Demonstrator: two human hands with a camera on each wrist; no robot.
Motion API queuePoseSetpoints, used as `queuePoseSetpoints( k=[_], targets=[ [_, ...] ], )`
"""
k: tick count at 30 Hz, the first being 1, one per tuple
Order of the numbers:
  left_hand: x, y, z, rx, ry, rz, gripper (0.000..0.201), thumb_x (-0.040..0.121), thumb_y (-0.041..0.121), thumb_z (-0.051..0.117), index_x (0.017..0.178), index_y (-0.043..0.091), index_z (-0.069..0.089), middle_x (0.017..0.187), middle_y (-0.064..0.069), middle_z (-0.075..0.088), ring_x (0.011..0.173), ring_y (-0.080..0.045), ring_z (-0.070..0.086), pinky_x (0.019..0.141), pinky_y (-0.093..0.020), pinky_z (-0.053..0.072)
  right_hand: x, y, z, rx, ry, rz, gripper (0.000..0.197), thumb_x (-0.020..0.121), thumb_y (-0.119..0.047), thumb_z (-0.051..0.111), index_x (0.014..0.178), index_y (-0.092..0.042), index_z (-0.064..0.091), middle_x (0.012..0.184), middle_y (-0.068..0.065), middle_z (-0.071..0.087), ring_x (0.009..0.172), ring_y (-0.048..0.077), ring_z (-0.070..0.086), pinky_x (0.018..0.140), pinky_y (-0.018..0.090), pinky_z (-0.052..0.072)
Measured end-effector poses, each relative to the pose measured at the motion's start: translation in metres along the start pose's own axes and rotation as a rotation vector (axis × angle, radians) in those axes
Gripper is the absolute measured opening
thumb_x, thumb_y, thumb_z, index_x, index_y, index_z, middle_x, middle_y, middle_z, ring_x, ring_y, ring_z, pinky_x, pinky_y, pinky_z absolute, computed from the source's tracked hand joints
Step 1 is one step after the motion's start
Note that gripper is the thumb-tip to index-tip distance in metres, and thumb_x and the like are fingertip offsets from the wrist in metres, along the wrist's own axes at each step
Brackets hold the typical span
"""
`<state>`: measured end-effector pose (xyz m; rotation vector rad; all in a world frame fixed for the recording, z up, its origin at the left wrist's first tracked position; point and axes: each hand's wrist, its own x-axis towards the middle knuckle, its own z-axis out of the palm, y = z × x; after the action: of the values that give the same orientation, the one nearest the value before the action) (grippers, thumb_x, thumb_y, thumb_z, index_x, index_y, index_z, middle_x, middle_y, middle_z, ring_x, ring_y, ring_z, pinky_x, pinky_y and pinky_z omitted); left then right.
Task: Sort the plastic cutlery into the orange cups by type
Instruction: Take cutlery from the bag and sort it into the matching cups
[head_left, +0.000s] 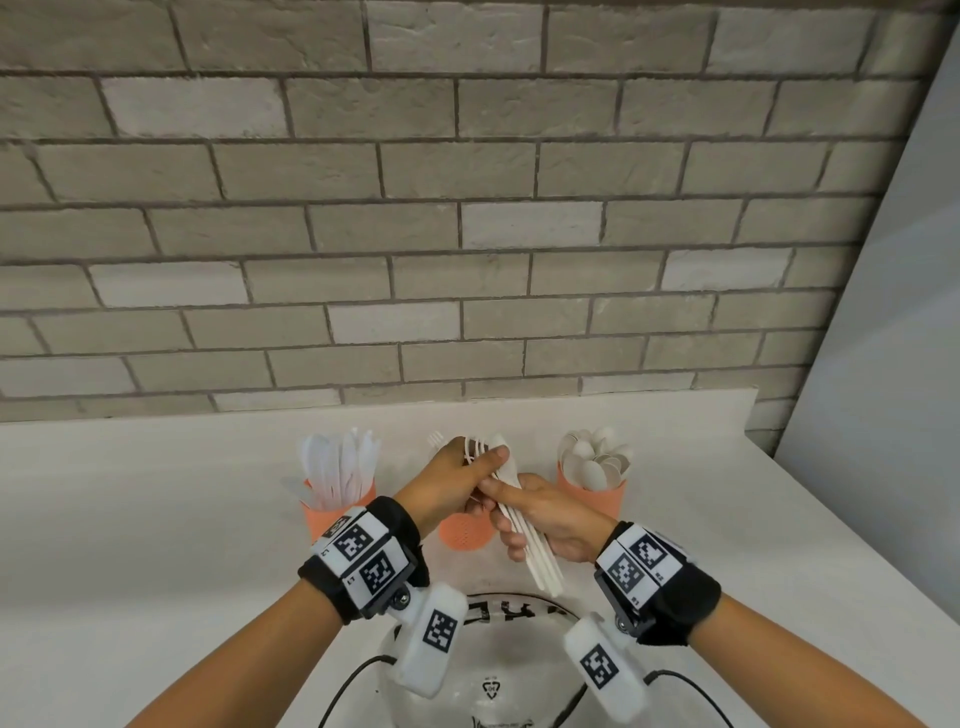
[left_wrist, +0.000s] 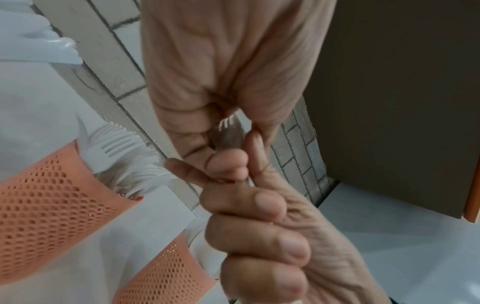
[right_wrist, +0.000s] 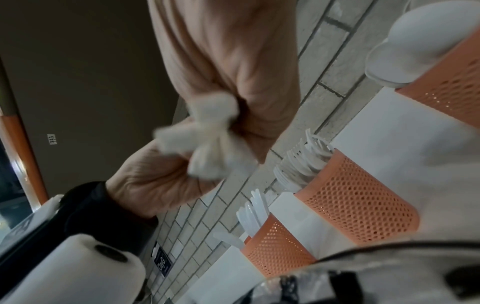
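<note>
Three orange mesh cups stand in a row near the brick wall. The left cup (head_left: 332, 512) holds knives, the middle cup (head_left: 464, 535) holds forks (right_wrist: 301, 162), and the right cup (head_left: 592, 499) holds spoons. Both hands hold one bundle of white plastic cutlery (head_left: 543, 564) just above the middle cup. My left hand (head_left: 475, 462) grips the bundle's top end, where fork tines (left_wrist: 228, 123) show. My right hand (head_left: 501, 514) wraps its handles, which stick out toward me. The hands hide most of the middle cup.
A clear plastic bowl (head_left: 483, 670) sits at the near edge of the white counter (head_left: 156, 519), under my wrists. The brick wall (head_left: 467, 208) rises just behind the cups. A grey panel (head_left: 883, 364) closes the right side.
</note>
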<state>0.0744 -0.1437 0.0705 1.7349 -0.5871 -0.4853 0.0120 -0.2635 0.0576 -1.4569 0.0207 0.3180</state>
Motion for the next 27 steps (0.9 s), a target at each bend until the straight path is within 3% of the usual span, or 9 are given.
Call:
queuePoseSetpoints(
  k=[4,10,15,19,21,23,27],
  targets=[
    [-0.002,0.003,-0.002,-0.095,-0.003,-0.036,0.036,0.098,0.028,0.041,0.070,0.009,0.054,0.043,-0.001,0.053,0.041,-0.010,0.051,0.042,-0.015,0.041,0.000,-0.002,-0.001,0.047,0.001,-0.047,0.036,0.097,-0.033,0.042,0.070,-0.011,0.049,0.045,-0.008,0.048,0.029,0.001,0.034,0.031,0.013,0.029],
    [-0.004,0.004,-0.004,-0.335,0.004,-0.074,0.033,0.099,0.024,0.039,0.080,0.004,0.058,0.051,-0.004,0.055,0.040,-0.009,0.053,0.044,-0.015,0.046,0.000,-0.005,-0.002,0.033,0.073,-0.142,0.037,0.099,-0.032,0.037,0.073,-0.009,0.051,0.052,-0.004,0.059,0.029,0.003,0.038,0.031,0.012,0.030],
    [-0.005,0.002,-0.002,-0.463,0.022,-0.132,0.025,0.097,0.015,0.042,0.088,0.001,0.060,0.063,-0.009,0.057,0.045,-0.009,0.052,0.044,-0.017,0.047,0.003,-0.001,-0.007,-0.003,0.199,-0.173,0.030,0.100,-0.031,0.037,0.094,-0.009,0.058,0.063,0.008,0.064,0.033,0.010,0.049,0.033,0.016,0.036],
    [-0.006,0.003,0.002,-0.270,-0.006,-0.080,0.019,0.096,0.005,0.040,0.094,-0.001,0.058,0.054,-0.003,0.055,0.043,-0.008,0.050,0.043,-0.015,0.042,0.001,-0.001,-0.005,-0.111,0.229,-0.163,0.031,0.101,-0.028,0.033,0.094,-0.010,0.058,0.063,0.007,0.065,0.040,0.012,0.057,0.036,0.020,0.045],
    [-0.005,0.004,0.000,-0.163,-0.006,-0.066,0.019,0.096,0.003,0.039,0.102,-0.001,0.056,0.063,-0.007,0.058,0.044,-0.006,0.053,0.046,-0.015,0.046,0.000,-0.002,-0.008,-0.170,0.234,-0.143,0.023,0.101,-0.024,0.034,0.104,-0.015,0.055,0.074,0.007,0.066,0.058,0.015,0.065,0.051,0.027,0.054],
    [-0.003,0.005,-0.007,-0.095,0.019,-0.080,0.015,0.097,0.005,0.040,0.104,0.002,0.053,0.070,-0.010,0.059,0.042,-0.004,0.055,0.047,-0.015,0.050,-0.001,-0.007,-0.019,-0.265,0.285,-0.132,0.022,0.100,-0.019,0.036,0.111,-0.012,0.054,0.083,0.005,0.064,0.075,0.016,0.062,0.068,0.027,0.052],
    [-0.001,0.010,-0.032,-0.030,0.083,-0.074,0.010,0.097,0.006,0.041,0.099,0.004,0.051,0.076,-0.013,0.059,0.044,-0.008,0.059,0.048,-0.016,0.053,-0.010,-0.023,-0.046,-0.214,0.458,-0.165,0.026,0.094,-0.004,0.033,0.097,-0.005,0.058,0.070,0.006,0.056,0.061,0.015,0.052,0.059,0.018,0.044]
  ],
)
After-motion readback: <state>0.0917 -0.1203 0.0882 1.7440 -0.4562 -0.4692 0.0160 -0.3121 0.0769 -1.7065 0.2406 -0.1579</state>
